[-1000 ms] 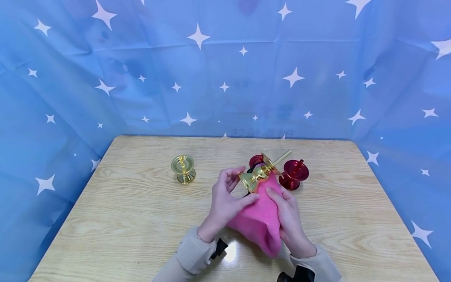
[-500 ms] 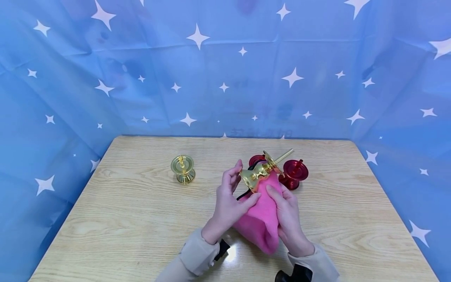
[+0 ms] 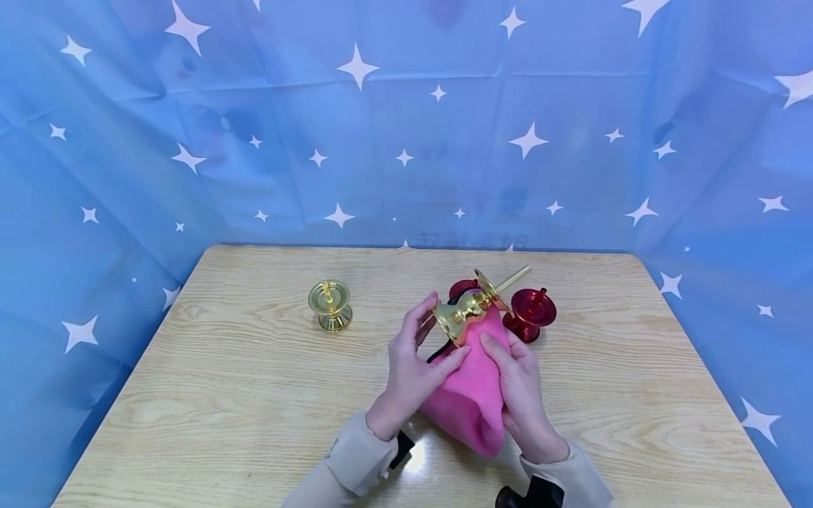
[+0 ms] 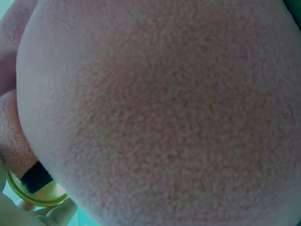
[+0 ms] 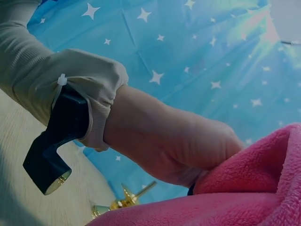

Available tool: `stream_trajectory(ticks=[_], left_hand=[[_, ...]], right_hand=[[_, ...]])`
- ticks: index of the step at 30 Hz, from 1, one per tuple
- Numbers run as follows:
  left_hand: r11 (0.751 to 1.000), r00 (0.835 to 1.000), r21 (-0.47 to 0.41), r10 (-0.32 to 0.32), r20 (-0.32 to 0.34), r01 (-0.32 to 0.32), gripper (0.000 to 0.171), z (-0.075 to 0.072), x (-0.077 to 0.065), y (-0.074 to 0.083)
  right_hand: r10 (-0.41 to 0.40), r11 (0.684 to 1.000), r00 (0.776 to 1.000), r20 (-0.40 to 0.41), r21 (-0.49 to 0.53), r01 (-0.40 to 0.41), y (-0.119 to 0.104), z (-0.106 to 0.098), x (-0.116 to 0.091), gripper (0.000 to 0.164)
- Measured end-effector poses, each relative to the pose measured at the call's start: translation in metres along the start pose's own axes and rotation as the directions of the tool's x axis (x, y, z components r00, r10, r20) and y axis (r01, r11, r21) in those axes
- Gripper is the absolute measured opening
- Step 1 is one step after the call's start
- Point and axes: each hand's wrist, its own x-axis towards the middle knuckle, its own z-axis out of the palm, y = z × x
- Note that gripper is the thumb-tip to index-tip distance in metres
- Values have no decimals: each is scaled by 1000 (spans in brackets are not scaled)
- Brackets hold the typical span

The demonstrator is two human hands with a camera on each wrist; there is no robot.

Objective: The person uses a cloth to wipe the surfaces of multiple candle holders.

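Note:
A shiny gold candlestick [image 3: 466, 310] is tilted over the table, its base toward my left hand [image 3: 411, 367] and its thin stem [image 3: 513, 278] pointing up to the right. My left fingers and thumb hold it by the rim of the base. Below and against its body lies a fluffy pink cloth [image 3: 466, 398] with a black edging strip [image 3: 440, 351]. My right hand [image 3: 522, 388] grips the cloth, thumb on top, its other fingers largely hidden. In the right wrist view, pink cloth [image 5: 211, 209] covers the front, with the candlestick [image 5: 124, 200] showing behind it.
A second gold candle holder [image 3: 330, 300] stands upright on the wooden table [image 3: 229, 381] to the left. Just behind the hands on the right are a red candle holder [image 3: 532, 307] and another red one [image 3: 461, 288], partly covered. A starry blue curtain [image 3: 406, 120] surrounds the table.
My left hand has shifted slightly right, and the candlestick has moved a little up and right. The cloth's lower end has drawn up slightly; the standing candle holders have stayed put.

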Motion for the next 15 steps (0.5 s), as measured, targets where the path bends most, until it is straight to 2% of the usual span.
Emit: stream_trajectory(ticks=[4,9,12,15], left_hand=[[999,999,-30,9,-45,-11,71,-1,1,-1],[997,997,-74,-13,-82,7,68,-6,2,-4],[996,995,-90,-33,-95,25,66,-9,3,-5],[996,994,-91,-36,-103,26,66,-10,2,-6]], right_hand=[[-47,995,999,3,-83,47,-1,2,-4,16],[-161,973,986,38,-164,165,-4,3,-11,18],[-277,935,957,90,-206,290,-6,4,-15,16],[-413,867,896,162,-231,441,-7,4,-18,15]])
